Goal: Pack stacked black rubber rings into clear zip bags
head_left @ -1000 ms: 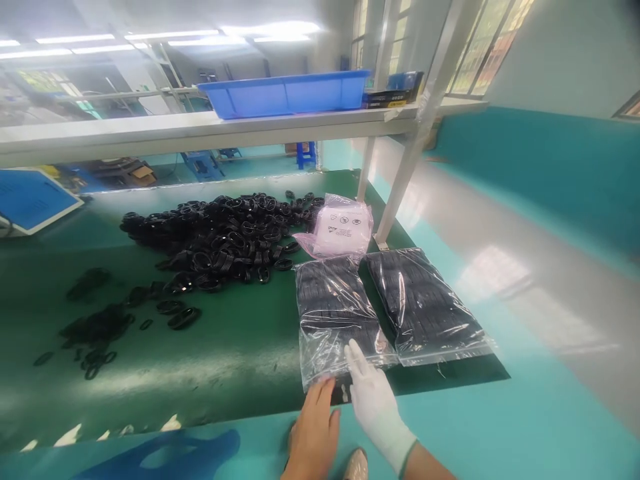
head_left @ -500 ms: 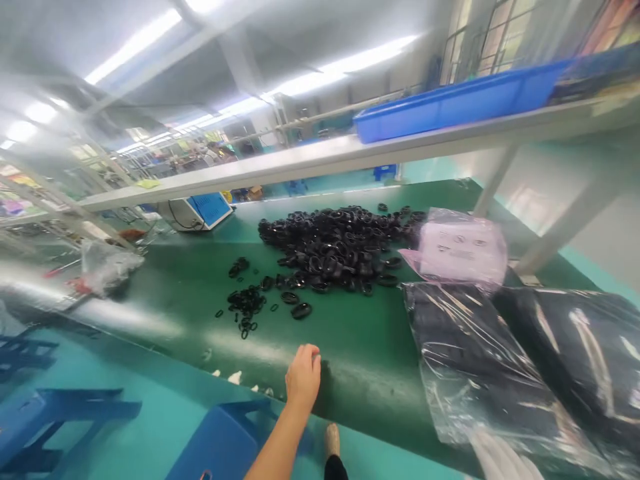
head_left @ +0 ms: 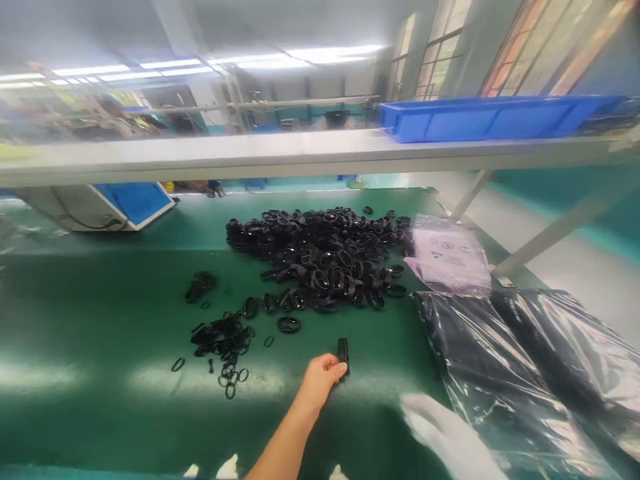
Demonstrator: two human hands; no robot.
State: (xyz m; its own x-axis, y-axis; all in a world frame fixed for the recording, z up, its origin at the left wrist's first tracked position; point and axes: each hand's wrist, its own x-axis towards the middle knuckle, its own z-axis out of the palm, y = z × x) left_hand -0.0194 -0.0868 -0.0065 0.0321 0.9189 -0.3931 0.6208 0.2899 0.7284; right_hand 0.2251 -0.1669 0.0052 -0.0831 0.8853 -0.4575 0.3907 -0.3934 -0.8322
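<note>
My bare left hand (head_left: 323, 377) pinches a small black ridged piece (head_left: 343, 350) between thumb and fingers, upright over the green tabletop (head_left: 125, 293). My right hand (head_left: 435, 423) wears a white glove and is smeared by motion, between that piece and the plastic-wrapped black packs; its fingers cannot be made out. Beyond both hands spreads a large heap of black oval bands (head_left: 320, 257). One loose oval band (head_left: 289, 325) lies in front of the heap. To the left of my left hand is a small pile of thin black rings (head_left: 223, 339), several of them scattered loose.
Clear-wrapped black packs (head_left: 480, 347) cover the right side, with a pinkish plastic bag (head_left: 447, 257) behind them. Overhead runs a white shelf (head_left: 280, 150) bearing a blue bin (head_left: 490, 120). A grey-and-blue box (head_left: 125, 203) stands at the back left.
The view has swung and levelled out. My left hand has come forward over the table and now shows the black piece in its fingers. The gloved right hand has moved in from the lower right.
</note>
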